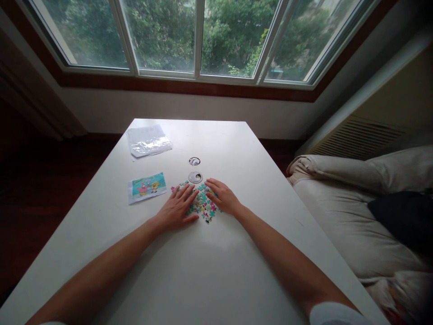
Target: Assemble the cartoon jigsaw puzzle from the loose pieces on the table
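A loose pile of small jigsaw puzzle pieces (203,201), coloured teal, pink, yellow and white, lies on the white table. My left hand (177,207) rests on the pile's left side, palm down with fingers spread. On the right side my right hand (221,195) touches the pieces, its fingers stretched out and slightly bent. Neither hand grasps anything; some pieces are hidden beneath the fingers. Left of the pile lies a picture card (147,187) with cartoon figures on a teal background.
A clear plastic bag (149,141) lies at the table's (209,280) far left corner. Two round metallic fittings, a nearer one (195,177) and a farther one (194,161), sit just beyond the pile. A cream sofa (331,216) stands to the right, and a window (198,40) is ahead.
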`<action>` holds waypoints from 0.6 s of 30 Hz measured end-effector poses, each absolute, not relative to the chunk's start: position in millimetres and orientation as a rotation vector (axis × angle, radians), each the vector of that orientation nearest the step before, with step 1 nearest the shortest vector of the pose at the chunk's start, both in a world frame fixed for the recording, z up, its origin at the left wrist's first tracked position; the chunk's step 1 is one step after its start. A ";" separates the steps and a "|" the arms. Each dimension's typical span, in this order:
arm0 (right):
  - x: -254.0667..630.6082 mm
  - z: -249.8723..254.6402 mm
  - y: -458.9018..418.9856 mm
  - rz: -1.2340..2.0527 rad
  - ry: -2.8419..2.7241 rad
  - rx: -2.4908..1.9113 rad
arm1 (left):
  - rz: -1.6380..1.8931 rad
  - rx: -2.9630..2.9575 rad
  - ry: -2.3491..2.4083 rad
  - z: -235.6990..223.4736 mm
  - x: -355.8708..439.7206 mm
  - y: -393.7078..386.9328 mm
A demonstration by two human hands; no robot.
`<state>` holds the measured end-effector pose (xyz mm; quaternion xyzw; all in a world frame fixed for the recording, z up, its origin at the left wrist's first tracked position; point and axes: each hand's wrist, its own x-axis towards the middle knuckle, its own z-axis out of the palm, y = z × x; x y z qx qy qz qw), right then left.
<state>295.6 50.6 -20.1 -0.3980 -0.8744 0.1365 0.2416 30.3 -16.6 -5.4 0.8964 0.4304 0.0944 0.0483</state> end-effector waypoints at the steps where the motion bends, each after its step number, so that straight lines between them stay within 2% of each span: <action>1: 295.9 -19.7 49.8 0.366 -2.409 -1.094 | 0.292 2.735 1.326 -5.3 28.5 -14.7; 9: 297.2 -5.3 26.3 0.339 -2.697 -1.032 | 0.340 2.704 1.454 -9.7 17.0 -6.5; 18: 279.0 -8.4 20.6 0.231 -2.679 -1.160 | 0.311 2.691 1.383 -11.9 18.4 -1.6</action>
